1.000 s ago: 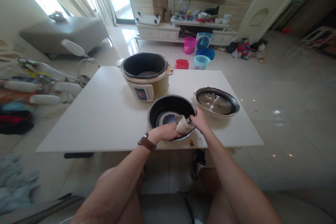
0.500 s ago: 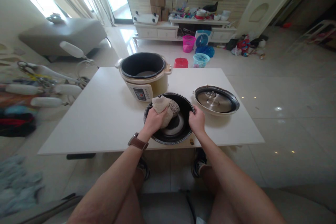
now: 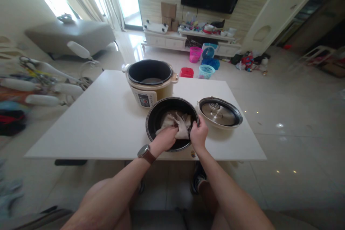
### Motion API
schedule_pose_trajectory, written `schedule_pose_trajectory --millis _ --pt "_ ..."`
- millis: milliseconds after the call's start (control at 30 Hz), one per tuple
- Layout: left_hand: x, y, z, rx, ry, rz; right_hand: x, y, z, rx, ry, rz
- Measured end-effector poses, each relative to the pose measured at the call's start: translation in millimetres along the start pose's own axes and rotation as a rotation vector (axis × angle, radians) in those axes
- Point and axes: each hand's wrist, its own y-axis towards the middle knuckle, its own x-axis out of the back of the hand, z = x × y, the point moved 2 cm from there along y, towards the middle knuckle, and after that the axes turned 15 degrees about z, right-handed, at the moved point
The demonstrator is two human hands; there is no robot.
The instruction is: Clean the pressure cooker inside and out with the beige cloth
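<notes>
A black inner pot (image 3: 154, 115) sits near the front edge of the white table, its mouth tipped toward me. Inside it, my left hand (image 3: 165, 138) is closed on a pale cloth (image 3: 183, 126), pressed low against the pot's inner side. My right hand (image 3: 198, 132) grips the pot's right rim, thumb over the edge. Behind the pot stands the cream electric pressure cooker (image 3: 147, 91), lidless, with its dark inside showing. To the right lies the cooker's lid (image 3: 219, 113), its metal underside facing up.
The white table (image 3: 88, 125) ends just in front of my knees. Beyond it on the floor are a red bin (image 3: 187, 72), a light blue basket (image 3: 206, 71) and a pink basket (image 3: 195, 54). At the left stands a fixture with white arms (image 3: 44, 100).
My left hand has moved the cloth from the pot's upper left down into its lower middle, and the cloth has spread out. My right hand still holds the rim. The view has tilted up.
</notes>
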Motion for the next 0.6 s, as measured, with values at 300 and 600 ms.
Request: schedule_pose_trajectory --millis 300,600 --pt "-5.8 8 -4 -0.023 -0.051 0.223 -1 2 -1 -0.016 -0.027 0.017" --pt "-8.6 12 -4 -0.019 -0.119 0.309 -3 7 -10 0.048 -0.064 -0.050"
